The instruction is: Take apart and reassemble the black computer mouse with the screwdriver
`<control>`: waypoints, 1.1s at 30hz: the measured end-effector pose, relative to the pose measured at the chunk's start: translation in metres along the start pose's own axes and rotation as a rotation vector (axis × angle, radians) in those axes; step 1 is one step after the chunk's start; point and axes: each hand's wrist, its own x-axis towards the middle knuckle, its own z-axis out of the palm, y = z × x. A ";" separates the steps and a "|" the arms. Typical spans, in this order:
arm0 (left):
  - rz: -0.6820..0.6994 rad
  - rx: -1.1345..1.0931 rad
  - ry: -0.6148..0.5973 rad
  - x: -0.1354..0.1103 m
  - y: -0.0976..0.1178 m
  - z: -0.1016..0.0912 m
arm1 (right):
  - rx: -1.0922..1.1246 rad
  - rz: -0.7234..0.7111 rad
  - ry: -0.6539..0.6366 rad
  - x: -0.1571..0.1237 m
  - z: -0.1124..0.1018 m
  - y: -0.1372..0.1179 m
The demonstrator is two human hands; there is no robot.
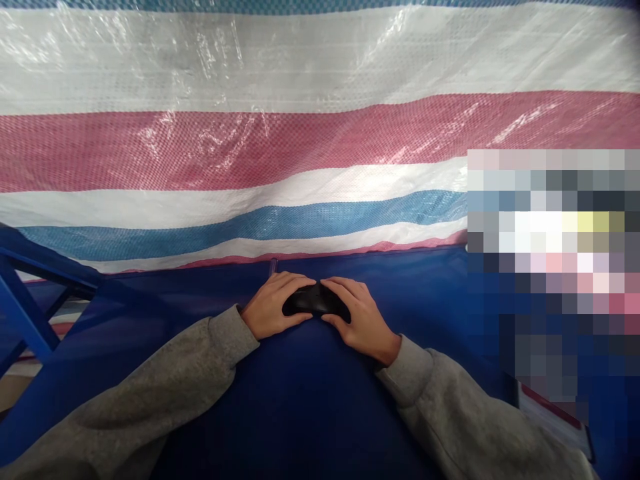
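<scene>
In the head view, a smooth, rounded black object (316,301) lies at the middle of a dark blue surface, with its long side running left to right. I cannot make out its exact kind. My left hand (273,303) is curled around its left end, thumb on the near side and fingers over the far side. Around the right end, my right hand (360,317) grips in the same way. Both palms and the fingers partly cover the object. Just behind my left hand stands a small translucent strip or tube (273,267), partly hidden.
A striped woven plastic sheet (300,147) in red, white and blue hangs along the far edge of the blue surface (310,400). Blue frame bars (25,307) are at the left. The right side is blurred into blocks, with a flat framed item (555,413) below it.
</scene>
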 end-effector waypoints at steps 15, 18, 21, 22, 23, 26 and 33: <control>-0.050 -0.010 0.001 0.001 0.003 -0.002 | 0.034 0.088 -0.026 0.002 -0.001 -0.001; -0.012 0.004 0.008 0.000 0.002 -0.002 | 0.032 0.082 -0.027 0.001 0.000 0.000; 0.011 0.022 0.015 0.000 0.001 -0.001 | 0.027 0.057 -0.027 0.001 0.000 0.000; 0.018 0.028 0.023 0.000 0.000 0.000 | 0.022 0.048 -0.027 0.001 0.000 0.000; 0.024 0.035 0.029 -0.001 0.000 0.000 | 0.017 0.038 -0.027 0.000 0.000 0.000; 0.042 0.060 0.050 -0.001 -0.002 0.003 | -0.004 0.019 -0.030 0.000 0.000 0.000; 0.092 0.108 0.080 -0.004 -0.004 0.007 | -0.030 0.017 -0.034 0.000 0.000 0.000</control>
